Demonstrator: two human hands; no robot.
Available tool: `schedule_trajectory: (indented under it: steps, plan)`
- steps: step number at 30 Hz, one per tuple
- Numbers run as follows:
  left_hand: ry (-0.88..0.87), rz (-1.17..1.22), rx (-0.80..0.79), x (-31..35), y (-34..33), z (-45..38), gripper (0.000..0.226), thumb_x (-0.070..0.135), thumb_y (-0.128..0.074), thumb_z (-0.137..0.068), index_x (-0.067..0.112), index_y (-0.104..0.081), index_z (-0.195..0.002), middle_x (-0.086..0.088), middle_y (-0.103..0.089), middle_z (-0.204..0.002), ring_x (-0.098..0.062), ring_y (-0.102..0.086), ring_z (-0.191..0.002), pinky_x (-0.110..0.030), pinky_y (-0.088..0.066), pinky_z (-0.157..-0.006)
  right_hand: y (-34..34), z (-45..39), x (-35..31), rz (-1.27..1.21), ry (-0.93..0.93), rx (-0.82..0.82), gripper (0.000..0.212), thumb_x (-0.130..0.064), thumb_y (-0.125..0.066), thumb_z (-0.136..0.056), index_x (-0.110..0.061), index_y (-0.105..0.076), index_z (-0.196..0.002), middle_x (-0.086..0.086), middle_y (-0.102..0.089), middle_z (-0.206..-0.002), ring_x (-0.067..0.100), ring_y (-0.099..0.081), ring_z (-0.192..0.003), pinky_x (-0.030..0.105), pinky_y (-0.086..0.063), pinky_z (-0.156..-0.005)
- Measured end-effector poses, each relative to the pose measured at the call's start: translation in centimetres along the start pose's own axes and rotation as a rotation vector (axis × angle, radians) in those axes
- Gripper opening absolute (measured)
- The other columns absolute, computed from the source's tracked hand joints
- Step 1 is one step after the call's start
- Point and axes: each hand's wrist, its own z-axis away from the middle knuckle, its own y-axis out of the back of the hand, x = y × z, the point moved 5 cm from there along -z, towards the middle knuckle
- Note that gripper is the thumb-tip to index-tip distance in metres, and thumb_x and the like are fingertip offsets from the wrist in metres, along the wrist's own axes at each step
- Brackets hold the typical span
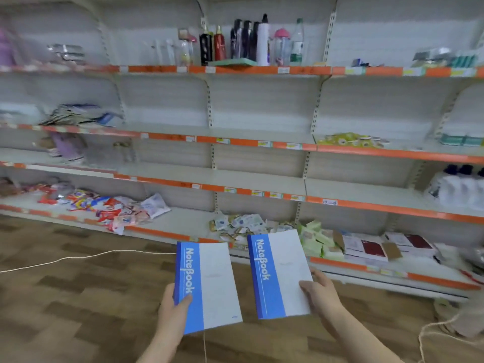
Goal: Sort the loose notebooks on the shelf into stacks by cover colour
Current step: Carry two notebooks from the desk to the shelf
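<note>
I hold two blue-and-white notebooks side by side in front of the shelving, above the wooden floor. My left hand [175, 307] grips the left notebook [209, 286] at its blue spine edge, thumb on the cover. My right hand [320, 292] grips the right notebook [280, 273] at its white right edge, thumb on the cover. Both covers face me and read "NoteBook". A green notebook-like flat item [233, 62] lies on the top shelf under the bottles. Dark red and white booklets [372, 248] lie on the bottom shelf at the right.
White shelving with orange edge strips [262, 144] spans the view. Bottles [248, 43] stand on the top shelf. Snack packets [104, 205] and small sachets [243, 225] lie on the bottom shelf. A white cord [78, 259] runs across the floor.
</note>
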Motion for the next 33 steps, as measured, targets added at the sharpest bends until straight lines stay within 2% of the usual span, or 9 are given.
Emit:
schedule_trajectory:
  steps: [3, 5, 9, 14, 20, 25, 27, 30, 33]
  plan:
    - [0.015, 0.037, 0.093, 0.7, 0.5, -2.6, 0.021, -0.001, -0.056, -0.094, 0.006, -0.050, -0.113, -0.019, -0.061, -0.112, -0.037, -0.060, -0.100, -0.045, -0.048, -0.088, -2.8, -3.8, -2.1, 0.021, 0.008, -0.076, 0.028, 0.001, -0.052, -0.090, -0.026, -0.058, -0.097, 0.003, -0.065, -0.098, 0.029, -0.064, -0.090, 0.043, -0.052, -0.083]
    - [0.025, 0.056, 0.147, 1.3, 0.9, -4.1, 0.022, 0.001, -0.057, -0.094, 0.008, -0.050, -0.113, -0.018, -0.061, -0.112, -0.037, -0.060, -0.101, -0.048, -0.049, -0.091, -4.6, -6.2, -3.2, 0.035, 0.011, -0.123, 0.028, 0.001, -0.052, -0.089, -0.024, -0.058, -0.101, 0.008, -0.065, -0.102, 0.030, -0.065, -0.091, 0.046, -0.054, -0.084]
    - [0.033, 0.094, 0.216, 2.6, 1.9, -7.5, 0.023, 0.006, -0.056, -0.096, 0.012, -0.048, -0.117, -0.014, -0.060, -0.110, -0.033, -0.060, -0.101, -0.047, -0.049, -0.089, -7.7, -10.2, -5.4, 0.068, 0.046, -0.153, 0.023, 0.003, -0.050, -0.090, -0.014, -0.057, -0.104, 0.010, -0.066, -0.100, 0.030, -0.065, -0.087, 0.035, -0.053, -0.068]
    - [0.013, 0.113, 0.253, 4.0, 4.1, -13.0, 0.024, 0.008, -0.057, -0.097, 0.011, -0.047, -0.119, -0.013, -0.059, -0.109, -0.033, -0.061, -0.099, -0.043, -0.050, -0.082, -12.4, -14.8, -7.0, 0.097, 0.053, -0.168, 0.023, 0.000, -0.052, -0.091, -0.017, -0.055, -0.106, 0.009, -0.066, -0.100, 0.030, -0.066, -0.087, 0.043, -0.055, -0.078]
    - [0.009, 0.140, 0.238, 6.6, 7.7, -21.2, 0.027, 0.008, -0.058, -0.096, 0.010, -0.046, -0.120, -0.016, -0.059, -0.111, -0.037, -0.061, -0.101, -0.046, -0.050, -0.086, -20.9, -19.2, -8.9, 0.059, 0.033, -0.177, 0.023, 0.001, -0.051, -0.092, -0.016, -0.054, -0.107, 0.007, -0.066, -0.097, 0.023, -0.065, -0.078, 0.029, -0.048, -0.057]
    - [-0.029, 0.092, 0.297, 9.5, 12.2, -28.4, 0.017, 0.002, -0.058, -0.093, 0.007, -0.052, -0.108, -0.021, -0.062, -0.108, -0.039, -0.061, -0.097, -0.046, -0.049, -0.085, -29.6, -22.3, -11.0, 0.028, 0.012, -0.202, 0.026, 0.000, -0.052, -0.090, -0.019, -0.058, -0.107, 0.013, -0.065, -0.108, 0.033, -0.065, -0.090, 0.043, -0.055, -0.077]
    - [-0.033, 0.087, 0.313, 9.9, 13.4, -30.0, 0.015, 0.002, -0.059, -0.093, 0.006, -0.053, -0.106, -0.019, -0.061, -0.105, -0.037, -0.060, -0.095, -0.042, -0.048, -0.080, -31.7, -23.0, -11.7, 0.038, 0.017, -0.215, 0.027, -0.004, -0.053, -0.089, -0.022, -0.059, -0.108, 0.012, -0.064, -0.112, 0.033, -0.065, -0.094, 0.043, -0.055, -0.078]
    - [-0.011, 0.115, 0.360, 9.8, 15.7, -32.4, 0.015, 0.006, -0.060, -0.093, 0.005, -0.054, -0.107, -0.019, -0.061, -0.105, -0.037, -0.059, -0.094, -0.039, -0.046, -0.077, -35.4, -24.3, -12.8, 0.056, 0.019, -0.236, 0.030, -0.009, -0.054, -0.088, -0.021, -0.057, -0.115, 0.009, -0.064, -0.114, 0.028, -0.065, -0.092, 0.036, -0.054, -0.067]
    - [0.014, 0.128, 0.383, 9.4, 17.7, -35.2, 0.019, 0.008, -0.060, -0.094, 0.004, -0.055, -0.112, -0.019, -0.062, -0.106, -0.039, -0.060, -0.095, -0.040, -0.046, -0.077, -39.4, -25.7, -13.8, 0.044, 0.006, -0.279, 0.029, -0.005, -0.050, -0.092, -0.019, -0.053, -0.117, 0.009, -0.066, -0.108, 0.027, -0.065, -0.088, 0.029, -0.049, -0.058]
